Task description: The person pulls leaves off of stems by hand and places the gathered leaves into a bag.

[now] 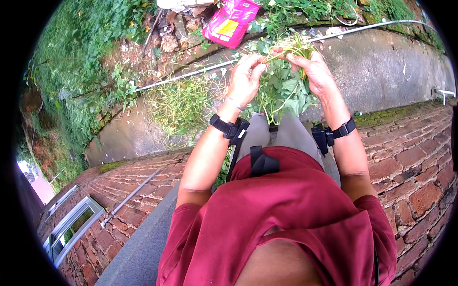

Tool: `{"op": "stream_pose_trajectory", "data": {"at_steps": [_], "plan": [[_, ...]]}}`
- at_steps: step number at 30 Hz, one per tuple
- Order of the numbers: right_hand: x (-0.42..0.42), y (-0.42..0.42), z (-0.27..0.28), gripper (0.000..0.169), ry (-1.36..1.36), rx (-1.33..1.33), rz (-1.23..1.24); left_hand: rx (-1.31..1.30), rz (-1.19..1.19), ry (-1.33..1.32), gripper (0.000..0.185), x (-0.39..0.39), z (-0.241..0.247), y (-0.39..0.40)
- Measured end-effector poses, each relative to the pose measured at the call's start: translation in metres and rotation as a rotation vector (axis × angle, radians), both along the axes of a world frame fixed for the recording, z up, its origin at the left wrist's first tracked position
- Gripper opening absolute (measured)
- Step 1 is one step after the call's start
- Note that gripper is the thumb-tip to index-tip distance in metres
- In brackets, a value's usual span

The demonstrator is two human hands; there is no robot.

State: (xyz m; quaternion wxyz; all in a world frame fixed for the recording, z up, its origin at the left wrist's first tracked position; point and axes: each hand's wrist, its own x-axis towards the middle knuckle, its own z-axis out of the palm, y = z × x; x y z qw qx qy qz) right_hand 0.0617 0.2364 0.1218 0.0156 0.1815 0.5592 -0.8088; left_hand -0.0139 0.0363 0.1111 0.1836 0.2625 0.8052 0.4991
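Observation:
In front of my lap, my right hand (317, 73) grips a bundle of green leafy vine stems (298, 50), thumb laid across it. The fingertips of my left hand (246, 73) pinch a thin stem at the left end of the bundle. Broad green leaves (291, 85) hang beneath and between both hands, down to my grey trousers (295, 132). A few bare, pale green stalks droop near my knees. On the concrete to the left, a loose heap of stripped-looking vine stems (180, 107) is spread out. Some fingertips are hidden behind the stems.
A bright pink plastic bag (232, 23) lies beyond my hands beside stones (170, 43) and litter. A thin grey pipe (189, 74) crosses the concrete strip (375, 68). Dense plants (82, 64) cover the bank. Brick walls (417, 168) and a window (77, 227) stand near me.

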Motion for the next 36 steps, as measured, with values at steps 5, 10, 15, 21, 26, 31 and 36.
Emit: {"op": "stream_pose_trajectory", "data": {"at_steps": [5, 10, 15, 21, 26, 31, 36], "plan": [[0.003, -0.012, -0.01, 0.042, -0.139, -0.218, 0.124, -0.024, 0.034, -0.022, 0.014, -0.002, 0.004, 0.002], [0.002, -0.002, -0.024, 0.033, -0.033, 0.33, 0.386, -0.339, -0.023, 0.002, 0.008, 0.006, 0.024, 0.0], [0.007, 0.018, -0.023, 0.023, -0.098, 0.759, 0.511, -0.303, -0.147, -0.174, 0.008, 0.029, 0.03, -0.012], [0.017, 0.073, -0.037, 0.021, -0.348, 0.588, 0.079, -0.193, -0.093, -0.66, 0.013, 0.031, 0.071, -0.014], [0.052, 0.192, -0.114, 0.013, -0.376, -0.045, -0.823, -0.18, 0.041, -0.856, 0.01, 0.022, 0.079, -0.053], [0.061, 0.152, -0.049, 0.009, -0.088, -0.11, -0.323, -0.003, 0.187, -0.994, 0.012, 0.003, 0.05, -0.061], [0.037, -0.005, -0.004, 0.016, -0.099, 0.09, 0.164, 0.156, 0.13, -1.093, 0.023, 0.001, 0.041, -0.014]]}}
